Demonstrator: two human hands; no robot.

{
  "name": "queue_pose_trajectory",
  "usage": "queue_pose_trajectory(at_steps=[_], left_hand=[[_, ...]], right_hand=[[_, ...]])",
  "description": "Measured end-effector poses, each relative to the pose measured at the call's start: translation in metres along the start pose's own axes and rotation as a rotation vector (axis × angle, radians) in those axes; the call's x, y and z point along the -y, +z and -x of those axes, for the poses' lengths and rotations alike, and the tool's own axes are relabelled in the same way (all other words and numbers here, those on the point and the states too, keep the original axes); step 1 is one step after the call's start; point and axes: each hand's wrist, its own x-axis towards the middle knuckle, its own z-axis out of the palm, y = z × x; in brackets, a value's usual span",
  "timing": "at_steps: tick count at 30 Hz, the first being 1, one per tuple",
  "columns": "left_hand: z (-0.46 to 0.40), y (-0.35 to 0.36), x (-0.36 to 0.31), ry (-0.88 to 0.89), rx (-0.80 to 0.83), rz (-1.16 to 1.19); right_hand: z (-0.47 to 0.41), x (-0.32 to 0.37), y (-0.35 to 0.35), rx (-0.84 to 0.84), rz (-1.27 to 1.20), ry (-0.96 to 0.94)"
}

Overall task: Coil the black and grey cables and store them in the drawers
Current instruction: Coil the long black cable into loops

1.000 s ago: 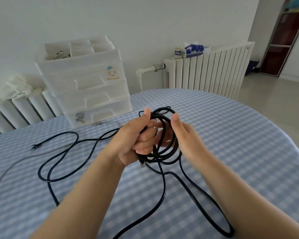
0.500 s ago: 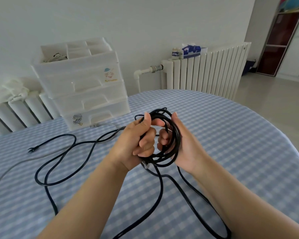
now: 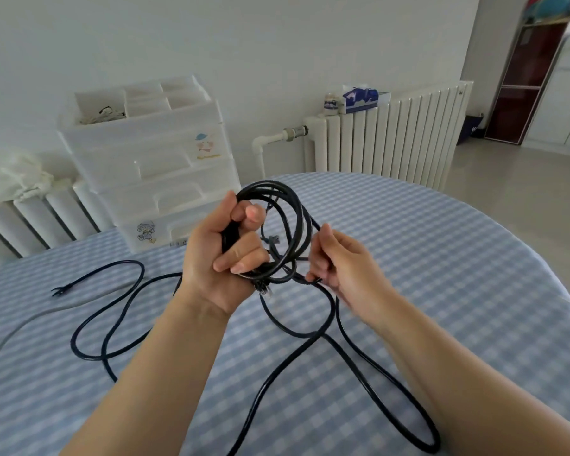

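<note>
At the worktop's far left edge stands a translucent white plastic drawer unit [image 3: 152, 166], drawers closed, a pale tangle in its open top tray. Above the worktop's middle, the left hand [image 3: 224, 258] grips the coiled black cable [image 3: 297, 225]; the right hand [image 3: 339, 261] pinches a strand. A thin grey cable [image 3: 20, 327] trails near the left edge.

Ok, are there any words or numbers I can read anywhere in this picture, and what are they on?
No text here can be read.
Drawer unit: cartoon stickers only, no words visible.
Blue tissue pack on the radiator: print too blurred to read.
Small jar beside it: label too small to read.
Black cable in both hands: no marking can be made out.
</note>
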Motion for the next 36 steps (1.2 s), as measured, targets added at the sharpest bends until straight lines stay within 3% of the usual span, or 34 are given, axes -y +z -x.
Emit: queue_pose_trajectory(at_steps=[3,6,12,14,17,21,23,25,29,32,36], left_hand=[[0.000,-0.004,-0.006,0.057,0.012,0.113],[0.000,-0.005,-0.011,0.129,-0.049,0.108],[-0.002,-0.004,-0.015,0.163,-0.133,0.200],[-0.002,-0.008,-0.019,0.148,-0.141,0.248],[-0.006,-0.016,-0.016,0.116,-0.176,0.241],[-0.007,-0.029,-0.017,0.135,-0.261,0.275],[-0.005,-0.032,-0.024,0.165,-0.298,0.316],[-0.004,-0.031,-0.028,0.201,-0.359,0.321],[-0.006,-0.031,-0.024,0.229,-0.405,0.285],[-0.008,-0.029,-0.020,0.288,-0.448,0.134],[-0.007,-0.013,-0.013,0.388,-0.480,-0.128]], right_hand=[[0.005,-0.005,0.007,0.090,0.426,-0.087],[0.007,-0.012,0.012,0.155,0.627,-0.126],[0.000,-0.002,0.000,-0.022,0.931,-0.145],[-0.001,0.012,-0.012,-0.056,0.888,-0.153],[0.000,0.029,-0.029,-0.036,0.613,-0.159],[0.003,0.032,-0.037,0.323,0.289,-0.090],[0.003,0.031,-0.037,0.286,0.526,-0.053],[-0.003,0.027,-0.037,0.139,0.825,-0.052],[-0.002,0.015,-0.020,-0.028,1.150,-0.016],[0.004,0.007,-0.002,-0.058,1.397,-0.107],[0.008,0.004,0.012,-0.129,1.525,-0.167]])
